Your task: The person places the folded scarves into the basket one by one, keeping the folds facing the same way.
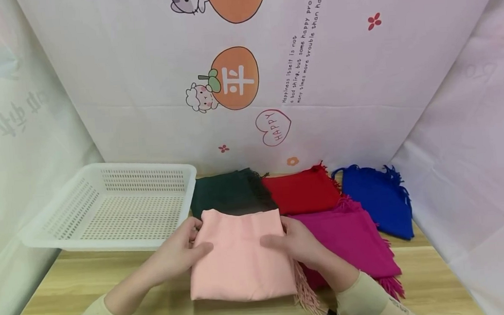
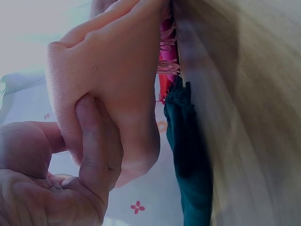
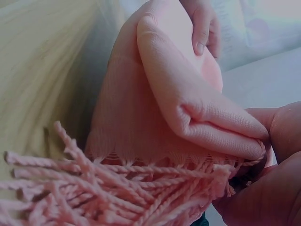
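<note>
A folded pink scarf [image 1: 241,260] is held up over the table between both hands. My left hand [image 1: 179,248] grips its left edge, thumb on the near face and fingers behind. On the opposite edge my right hand [image 1: 299,242] pinches the cloth the same way. Twisted pink fringe [image 3: 117,188] hangs from the right side, below the right hand. In the left wrist view the fingers [image 2: 94,141] press into the layered folds of the cloth. Behind the pink scarf lie a dark green scarf [image 1: 223,191] and, to the right, a magenta scarf [image 1: 354,240], both partly hidden.
A white plastic basket [image 1: 189,196] with slotted walls stands at the left with nothing in it. A red scarf [image 1: 302,191] and a blue scarf [image 1: 375,200] lie folded along the back. White printed sheets [image 1: 140,63] wall in the wooden table [image 1: 97,271].
</note>
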### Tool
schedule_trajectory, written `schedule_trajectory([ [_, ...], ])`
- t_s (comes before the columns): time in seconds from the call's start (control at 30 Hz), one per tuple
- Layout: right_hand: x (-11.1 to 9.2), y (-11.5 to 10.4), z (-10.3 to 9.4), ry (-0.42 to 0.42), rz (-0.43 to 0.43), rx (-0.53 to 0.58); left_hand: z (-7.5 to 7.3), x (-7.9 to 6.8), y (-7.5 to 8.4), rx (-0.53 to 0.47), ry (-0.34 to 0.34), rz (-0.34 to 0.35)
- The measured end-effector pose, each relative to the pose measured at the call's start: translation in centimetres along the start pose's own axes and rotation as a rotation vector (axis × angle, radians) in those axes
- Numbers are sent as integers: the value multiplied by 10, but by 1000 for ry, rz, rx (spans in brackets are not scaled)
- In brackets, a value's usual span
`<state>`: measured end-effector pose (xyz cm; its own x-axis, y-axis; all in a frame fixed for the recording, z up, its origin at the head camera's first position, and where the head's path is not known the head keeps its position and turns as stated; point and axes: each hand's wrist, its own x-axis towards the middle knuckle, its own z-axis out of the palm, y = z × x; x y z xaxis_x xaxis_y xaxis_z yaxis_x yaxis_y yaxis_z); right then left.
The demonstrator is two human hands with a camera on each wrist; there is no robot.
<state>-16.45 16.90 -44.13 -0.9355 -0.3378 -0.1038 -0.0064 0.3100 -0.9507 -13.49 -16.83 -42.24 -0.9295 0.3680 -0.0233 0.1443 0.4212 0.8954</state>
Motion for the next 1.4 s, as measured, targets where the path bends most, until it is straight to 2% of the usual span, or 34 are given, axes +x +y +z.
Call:
schedule_trajectory([
  [0.23,6,-6,3,8,-7,26,-8,1,5,3,20,-17],
  [0.47,11,-14,8,2,1,56,-15,0,10,-52,32,-17],
  [0.67,15,-22,9,10,9,45,-23,0,15,-42,44,-32],
  [1.03,29,-34,13,-1,-15,18,-41,4,14,-72,67,-48],
  [1.3,41,-44,16,1,-11,-15,-51,6,12,-155,91,-79],
  [1.4,45,-46,18,-3,-9,-20,-56,7,11,-155,97,-79],
])
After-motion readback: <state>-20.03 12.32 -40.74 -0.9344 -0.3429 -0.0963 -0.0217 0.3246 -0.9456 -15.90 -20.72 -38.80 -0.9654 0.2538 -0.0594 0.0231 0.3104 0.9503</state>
